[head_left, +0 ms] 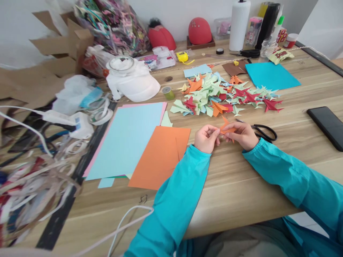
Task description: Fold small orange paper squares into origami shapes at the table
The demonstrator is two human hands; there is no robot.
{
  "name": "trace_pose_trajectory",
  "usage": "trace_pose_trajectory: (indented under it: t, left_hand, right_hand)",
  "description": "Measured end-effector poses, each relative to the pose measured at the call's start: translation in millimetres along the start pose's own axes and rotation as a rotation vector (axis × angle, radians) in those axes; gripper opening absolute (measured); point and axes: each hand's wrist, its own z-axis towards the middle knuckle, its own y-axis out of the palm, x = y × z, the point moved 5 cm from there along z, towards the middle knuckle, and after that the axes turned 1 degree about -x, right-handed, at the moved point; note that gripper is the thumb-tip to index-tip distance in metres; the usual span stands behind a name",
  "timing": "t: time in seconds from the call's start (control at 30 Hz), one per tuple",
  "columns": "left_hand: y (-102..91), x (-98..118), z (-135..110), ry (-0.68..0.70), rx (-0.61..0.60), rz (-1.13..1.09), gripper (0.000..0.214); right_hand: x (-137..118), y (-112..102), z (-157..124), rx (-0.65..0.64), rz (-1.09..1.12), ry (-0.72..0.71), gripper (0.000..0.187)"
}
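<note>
Between my two hands is a small folded orange paper piece point(225, 125), raised over the near side of the table. My left hand point(207, 138) pinches its left end with thumb and fingers. From the other side my right hand point(242, 135) grips it, the fingers closed round its right part. Beyond the hands lies a heap of folded paper shapes point(211, 87) in green, orange, red and blue. Black-handled scissors point(265, 132) rest by my right hand, their blades partly hidden behind it. An orange paper sheet point(158, 157) lies left of my left hand.
Light blue sheets point(128, 137) lie over pink ones at the left. A turquoise paper stack point(272, 75) sits behind the heap, and a black phone point(327, 125) at the right. A white cap point(136, 82), a white cable point(128, 214) and tangled ribbons point(32, 192) are on the left.
</note>
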Motion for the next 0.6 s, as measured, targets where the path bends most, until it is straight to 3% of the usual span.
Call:
trace_pose_trajectory:
  t: [0.4, 0.6]
  left_hand:
    - [-0.6, -1.7, 0.1, -0.067, -0.040, -0.031, 0.035]
    - [-0.6, -6.4, 1.0, -0.035, -0.025, -0.039, 0.036]
  right_hand:
    - [-2.9, -0.8, -0.2, 0.051, -0.038, 0.009, 0.028]
    - [-1.8, -0.7, -1.0, 0.038, -0.025, 0.006, 0.026]
